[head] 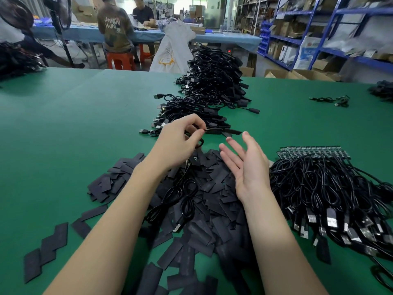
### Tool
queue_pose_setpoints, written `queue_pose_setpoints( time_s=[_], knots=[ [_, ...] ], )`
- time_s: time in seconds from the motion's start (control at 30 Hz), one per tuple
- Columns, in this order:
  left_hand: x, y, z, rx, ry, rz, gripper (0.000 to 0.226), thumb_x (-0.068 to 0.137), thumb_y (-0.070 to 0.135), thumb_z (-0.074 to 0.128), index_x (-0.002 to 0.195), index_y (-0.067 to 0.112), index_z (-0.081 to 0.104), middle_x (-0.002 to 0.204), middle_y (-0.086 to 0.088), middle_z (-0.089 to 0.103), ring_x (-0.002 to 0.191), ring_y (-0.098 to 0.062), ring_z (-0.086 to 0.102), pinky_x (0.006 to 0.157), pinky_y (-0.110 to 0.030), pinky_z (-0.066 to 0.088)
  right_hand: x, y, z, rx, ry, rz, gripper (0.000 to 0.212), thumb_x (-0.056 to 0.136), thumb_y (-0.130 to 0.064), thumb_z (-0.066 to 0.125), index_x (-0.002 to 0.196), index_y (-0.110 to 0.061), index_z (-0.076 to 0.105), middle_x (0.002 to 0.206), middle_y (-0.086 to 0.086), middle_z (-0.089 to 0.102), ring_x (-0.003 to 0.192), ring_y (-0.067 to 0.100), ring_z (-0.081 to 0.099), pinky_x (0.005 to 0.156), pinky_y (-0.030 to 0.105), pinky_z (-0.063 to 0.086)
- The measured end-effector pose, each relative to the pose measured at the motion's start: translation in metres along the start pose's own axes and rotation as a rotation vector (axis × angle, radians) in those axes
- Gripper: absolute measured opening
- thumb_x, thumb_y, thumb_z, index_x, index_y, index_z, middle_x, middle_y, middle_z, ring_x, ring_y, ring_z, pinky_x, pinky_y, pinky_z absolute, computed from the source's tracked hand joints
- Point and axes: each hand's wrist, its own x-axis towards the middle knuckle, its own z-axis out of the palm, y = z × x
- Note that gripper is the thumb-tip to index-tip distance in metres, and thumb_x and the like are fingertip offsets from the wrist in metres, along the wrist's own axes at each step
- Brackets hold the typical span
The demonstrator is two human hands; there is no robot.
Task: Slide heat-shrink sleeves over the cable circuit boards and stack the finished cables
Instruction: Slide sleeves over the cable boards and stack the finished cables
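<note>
**Cable pinched in my left hand, right hand free**

The cable [185,201] I'm working hangs from my left hand [178,143]: thumb and fingertips are closed on its sleeved end [214,130], which points right, just over the near edge of the stack [212,86] of finished cables. The rest of the cord loops down across the sleeves [204,209], its USB plug lying on that heap between my forearms.

My right hand [248,167] is spread wide, palm turned left, fingers apart and holding nothing; it hovers above the right side of the sleeve heap, close to the left hand but not touching it.

To my right, a bundle [331,188] of unsleeved cables rests on the green table [63,124], bare boards [312,152] lined up at its far edge, plugs fanned toward me. The finished stack runs away from me down the table's middle.
</note>
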Motion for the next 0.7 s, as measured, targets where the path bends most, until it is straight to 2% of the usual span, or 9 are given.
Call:
queue_pose_setpoints(
  time_s=[0.1,0.17,0.27,0.37,0.5,0.6,0.7],
  knots=[
    [0.02,-0.003,0.001,0.167,0.082,0.077,0.008,0.1,0.02,0.057,0.097,0.026,0.062,0.085,0.002,0.062,0.072,-0.015,0.06,0.076,-0.033,0.051,0.001,0.001,-0.002,-0.029,-0.011,0.004,0.002,0.103,-0.029,0.059,0.103,-0.028,0.06,0.106,0.006,0.078,0.089,0.023,0.077,0.076,0.033,0.064],
    [0.039,-0.006,0.002,0.297,0.137,0.111,0.008,0.1,0.021,0.056,0.102,0.024,0.063,0.088,0.002,0.057,0.078,-0.018,0.053,0.074,-0.035,0.048,0.001,0.002,-0.002,-0.038,-0.019,0.015,0.004,0.103,-0.028,0.058,0.106,-0.026,0.061,0.104,0.004,0.079,0.089,0.022,0.077,0.074,0.031,0.063],
    [0.066,-0.012,0.005,0.403,0.221,0.146,0.013,0.101,0.021,0.055,0.107,0.022,0.066,0.092,0.004,0.053,0.085,-0.023,0.054,0.069,-0.034,0.041,0.002,0.004,-0.002,-0.069,-0.031,0.02,0.011,0.102,-0.027,0.059,0.111,-0.022,0.064,0.099,0.001,0.079,0.087,0.02,0.077,0.07,0.029,0.063],
    [0.088,-0.024,0.009,0.493,0.269,0.167,0.017,0.102,0.022,0.054,0.111,0.019,0.067,0.102,-0.002,0.061,0.098,-0.028,0.056,0.083,-0.038,0.04,0.003,0.005,-0.001,-0.099,-0.052,0.026,0.015,0.102,-0.027,0.06,0.114,-0.02,0.066,0.097,-0.001,0.08,0.087,0.019,0.077,0.068,0.027,0.062],
    [0.088,-0.047,0.02,0.609,0.169,0.242,0.019,0.102,0.024,0.055,0.113,0.02,0.07,0.109,-0.001,0.065,0.11,-0.027,0.053,0.093,-0.039,0.036,0.005,0.006,-0.002,-0.112,-0.061,0.027,0.016,0.102,-0.026,0.06,0.114,-0.018,0.067,0.096,0.0,0.08,0.09,0.021,0.077,0.069,0.027,0.063],
    [0.07,-0.061,0.03,0.672,0.118,0.361,0.017,0.099,0.028,0.061,0.106,0.021,0.075,0.1,0.002,0.07,0.103,-0.026,0.055,0.086,-0.038,0.036,0.006,0.005,-0.002,-0.114,-0.069,0.03,0.015,0.102,-0.025,0.06,0.112,-0.018,0.068,0.095,0.0,0.08,0.087,0.018,0.077,0.07,0.027,0.063],
    [0.06,-0.072,0.033,0.702,0.021,0.376,0.018,0.098,0.032,0.063,0.105,0.022,0.076,0.099,0.005,0.074,0.1,-0.025,0.054,0.083,-0.037,0.035,0.006,0.006,-0.001,-0.125,-0.081,0.035,0.015,0.101,-0.025,0.06,0.111,-0.017,0.069,0.094,0.0,0.08,0.079,0.016,0.076,0.067,0.025,0.062]
  ],
)
